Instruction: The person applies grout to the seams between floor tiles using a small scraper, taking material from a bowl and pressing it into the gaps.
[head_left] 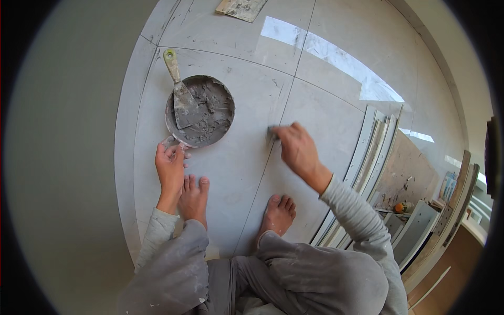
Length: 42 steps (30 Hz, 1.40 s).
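A round bucket [229,122] of wet grey mortar stands on the tiled floor at the left. A putty knife [185,104] lies across it, its blade on the mortar and its worn yellow-green handle sticking out past the far rim. My left hand [171,164] is closed at the bucket's near rim, fingertips pinching its edge. Out to the right, my right hand [298,149] pinches a small dark grey piece [271,132] over the joint between two tiles. Its exact kind is too small to tell.
My bare feet [194,199] rest on the large grey tiles [231,184]. Long pale metal strips [362,152] lie at the right, beside a stained board [407,168] and an orange-topped container [403,207]. A smeared flat piece [244,8] lies at the far edge. A wall [68,157] rises at the left.
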Available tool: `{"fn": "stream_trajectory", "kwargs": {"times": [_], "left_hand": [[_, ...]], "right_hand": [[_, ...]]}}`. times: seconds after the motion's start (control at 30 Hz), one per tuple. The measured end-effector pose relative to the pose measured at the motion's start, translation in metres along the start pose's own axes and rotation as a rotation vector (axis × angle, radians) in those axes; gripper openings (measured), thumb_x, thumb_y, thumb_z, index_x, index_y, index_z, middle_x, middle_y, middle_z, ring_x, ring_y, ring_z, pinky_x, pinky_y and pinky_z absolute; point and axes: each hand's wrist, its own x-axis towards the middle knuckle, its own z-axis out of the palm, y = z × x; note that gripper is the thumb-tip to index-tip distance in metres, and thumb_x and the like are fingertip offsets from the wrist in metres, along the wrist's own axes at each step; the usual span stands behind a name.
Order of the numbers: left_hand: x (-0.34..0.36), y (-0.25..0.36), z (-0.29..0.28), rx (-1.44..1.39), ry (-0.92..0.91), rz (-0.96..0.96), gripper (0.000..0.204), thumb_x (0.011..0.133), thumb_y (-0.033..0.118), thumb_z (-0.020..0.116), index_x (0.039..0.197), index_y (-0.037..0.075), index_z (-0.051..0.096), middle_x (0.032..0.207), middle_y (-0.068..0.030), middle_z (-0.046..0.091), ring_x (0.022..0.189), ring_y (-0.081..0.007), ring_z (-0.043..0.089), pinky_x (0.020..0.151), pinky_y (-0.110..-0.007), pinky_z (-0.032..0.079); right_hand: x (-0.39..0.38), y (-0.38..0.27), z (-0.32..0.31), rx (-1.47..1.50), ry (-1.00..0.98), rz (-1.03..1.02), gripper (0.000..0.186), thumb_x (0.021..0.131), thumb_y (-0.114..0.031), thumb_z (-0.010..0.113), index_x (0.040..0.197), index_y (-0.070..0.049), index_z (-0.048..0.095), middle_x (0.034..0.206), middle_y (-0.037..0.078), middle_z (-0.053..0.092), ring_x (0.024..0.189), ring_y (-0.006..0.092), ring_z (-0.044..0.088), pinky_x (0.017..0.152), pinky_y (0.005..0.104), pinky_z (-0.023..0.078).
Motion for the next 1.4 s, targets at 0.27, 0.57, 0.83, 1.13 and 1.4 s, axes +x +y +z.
{"fn": "stream_trajectory", "kwargs": {"times": [0.27, 0.57, 0.83, 1.13, 1.4], "left_hand": [[-0.001, 0.003, 0.004, -0.019, -0.019, 0.016, 0.032, 0.103, 0.013, 0.061, 0.131, 0.003, 0.049, 0.101, -0.0071, 0.073, 0.079, -0.0108, 0.066, 0.062, -0.025, 0.048], [-0.001, -0.001, 0.003, 0.003, -0.009, 0.019, 0.033, 0.103, 0.014, 0.062, 0.131, 0.002, 0.049, 0.102, -0.0076, 0.073, 0.078, -0.0118, 0.068, 0.061, -0.026, 0.049], [-0.003, 0.003, 0.005, 0.038, 0.018, -0.003, 0.038, 0.103, 0.018, 0.062, 0.136, 0.004, 0.049, 0.105, -0.0054, 0.074, 0.083, -0.0104, 0.065, 0.065, -0.024, 0.047], [-0.005, 0.004, 0.006, 0.007, 0.009, -0.023, 0.038, 0.103, 0.017, 0.062, 0.136, 0.005, 0.049, 0.108, -0.0049, 0.073, 0.085, -0.0106, 0.065, 0.067, -0.025, 0.047], [-0.006, 0.001, 0.0, -0.005, -0.01, -0.016, 0.032, 0.104, 0.019, 0.061, 0.132, 0.006, 0.052, 0.106, -0.0035, 0.073, 0.084, -0.01, 0.064, 0.067, -0.025, 0.047]], "right_hand": [[-0.085, -0.066, 0.001, 0.295, -0.352, 0.188, 0.047, 0.074, 0.008, 0.061, 0.118, -0.006, 0.069, 0.113, 0.009, 0.072, 0.103, 0.0304, 0.064, 0.088, 0.038, 0.054], [-0.091, -0.031, -0.014, 0.001, -0.528, -0.099, 0.04, 0.091, -0.018, 0.057, 0.128, -0.007, 0.066, 0.142, 0.006, 0.063, 0.131, 0.0234, 0.054, 0.106, 0.0376, 0.042], [-0.088, -0.025, 0.001, -0.002, -0.424, -0.359, 0.036, 0.092, -0.018, 0.056, 0.124, -0.007, 0.068, 0.142, 0.004, 0.063, 0.128, 0.0223, 0.056, 0.102, 0.0361, 0.044], [-0.076, -0.031, -0.007, -0.059, -0.381, -0.324, 0.031, 0.091, -0.017, 0.059, 0.118, -0.008, 0.069, 0.134, 0.003, 0.067, 0.125, 0.0216, 0.058, 0.101, 0.0352, 0.045], [-0.043, -0.006, -0.015, -0.031, -0.195, -0.332, 0.031, 0.09, -0.014, 0.059, 0.118, -0.007, 0.069, 0.132, 0.003, 0.068, 0.125, 0.0213, 0.058, 0.1, 0.0355, 0.046]]}}
